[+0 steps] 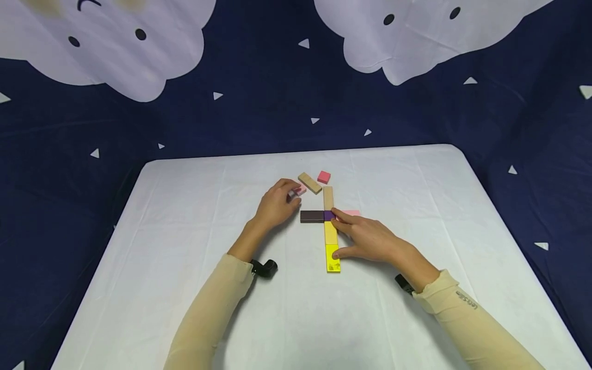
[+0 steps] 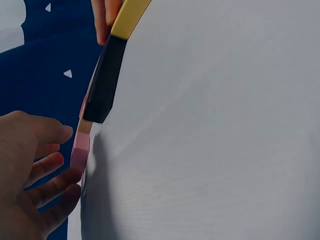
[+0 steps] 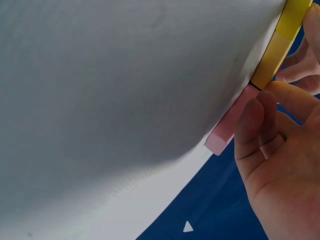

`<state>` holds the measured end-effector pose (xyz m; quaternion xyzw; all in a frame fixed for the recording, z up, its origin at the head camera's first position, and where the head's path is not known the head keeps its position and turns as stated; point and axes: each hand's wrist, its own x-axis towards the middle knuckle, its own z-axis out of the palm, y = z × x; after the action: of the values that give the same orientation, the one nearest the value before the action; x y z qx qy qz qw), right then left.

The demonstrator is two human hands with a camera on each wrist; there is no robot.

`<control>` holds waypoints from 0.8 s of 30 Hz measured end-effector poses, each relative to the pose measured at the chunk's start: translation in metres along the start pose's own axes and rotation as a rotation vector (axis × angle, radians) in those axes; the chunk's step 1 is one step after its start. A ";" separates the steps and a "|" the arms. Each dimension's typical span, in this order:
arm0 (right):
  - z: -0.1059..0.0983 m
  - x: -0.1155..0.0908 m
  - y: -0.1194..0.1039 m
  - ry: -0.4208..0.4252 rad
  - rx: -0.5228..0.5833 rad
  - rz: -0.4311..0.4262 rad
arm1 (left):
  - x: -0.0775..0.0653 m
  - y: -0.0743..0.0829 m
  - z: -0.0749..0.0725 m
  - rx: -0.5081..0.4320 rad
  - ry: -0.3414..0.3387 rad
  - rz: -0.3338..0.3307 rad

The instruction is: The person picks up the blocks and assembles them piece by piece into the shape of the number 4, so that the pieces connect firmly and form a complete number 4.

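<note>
Purple block (image 1: pixel 329 216): sits between dark block (image 1: pixel 312 217) and pink strip (image 1: pixel 353 213) (yellow blocks (image 1: pixel 331 235) nearer the wearer).
Right hand (image 1: pixel 372 239): spreads loosely, fingertips at purple block, clasping nothing.
Left hand (image 1: pixel 276 204): curves half-open beyond-left of purple block, beside small pink block (image 1: pixel 301 190); contact unclear.

A white-covered desk (image 1: pixel 176 231) is standing amid navy fabric (image 1: pixel 259 103). Pale clouds (image 1: pixel 115 46) and small white triangles (image 1: pixel 304 44) are patterning that fabric.
</note>
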<state>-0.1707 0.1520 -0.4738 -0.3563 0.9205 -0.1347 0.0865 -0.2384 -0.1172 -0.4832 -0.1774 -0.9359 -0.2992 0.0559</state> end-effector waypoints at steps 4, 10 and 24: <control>-0.001 0.000 -0.001 -0.002 0.004 0.000 | 0.006 -0.005 0.000 0.008 -0.004 -0.028; -0.001 -0.001 -0.002 -0.006 0.006 0.011 | 0.014 -0.009 0.002 0.006 -0.038 -0.043; -0.001 0.000 -0.003 -0.008 0.003 0.017 | 0.023 -0.014 0.001 0.014 -0.112 -0.031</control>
<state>-0.1691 0.1506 -0.4716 -0.3490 0.9229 -0.1341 0.0919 -0.2655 -0.1203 -0.4871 -0.1788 -0.9423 -0.2831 -0.0001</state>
